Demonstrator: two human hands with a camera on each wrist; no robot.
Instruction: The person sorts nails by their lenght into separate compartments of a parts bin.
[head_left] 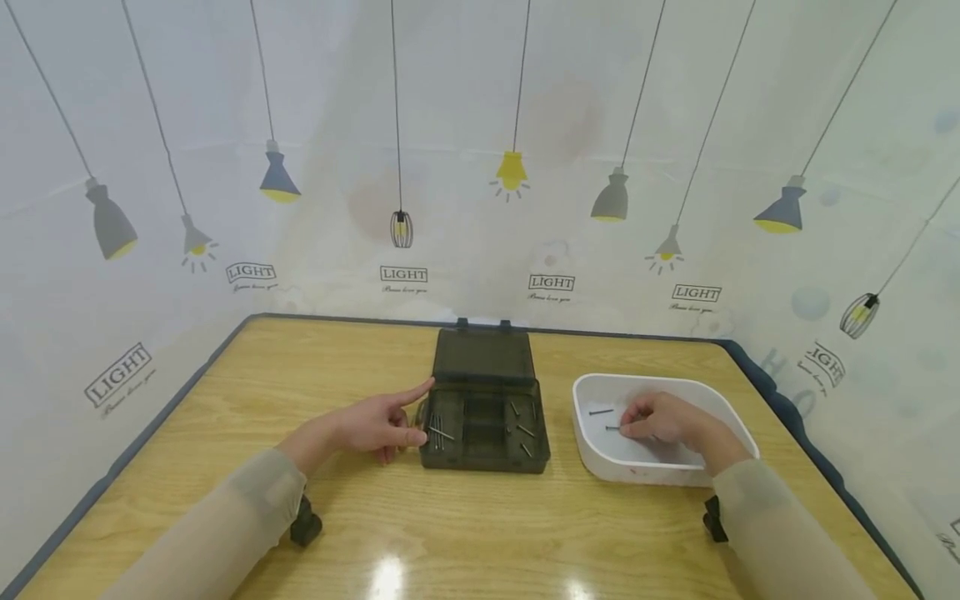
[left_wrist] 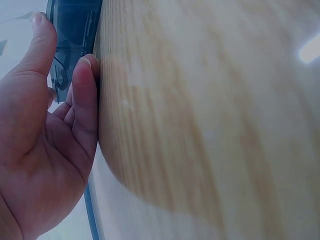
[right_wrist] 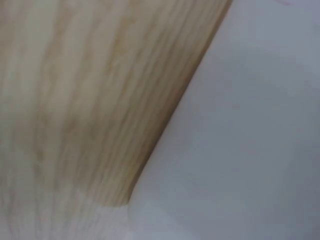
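Note:
In the head view my right hand (head_left: 663, 418) reaches into a white plastic tray (head_left: 626, 471), thumb and fingertips pinching a small dark screw (head_left: 612, 428). Another screw (head_left: 601, 412) lies on the tray floor nearby. The right wrist view catches only the tray's outer wall (right_wrist: 240, 130), not the hand. My left hand (head_left: 375, 423) is at the left side of a dark, see-through box (head_left: 486, 457), index finger and thumb extended at its edge, other fingers loosely bent. Several long screws (head_left: 438, 433) lie in the box's left compartment, and several shorter ones (head_left: 526, 431) on its right.
The box's lid (head_left: 483, 354) lies folded back, away from me. Both containers stand on a wood-grain table (head_left: 360, 525) with a dark edge. Behind it hangs a pale backdrop (head_left: 472, 100) printed with lamps.

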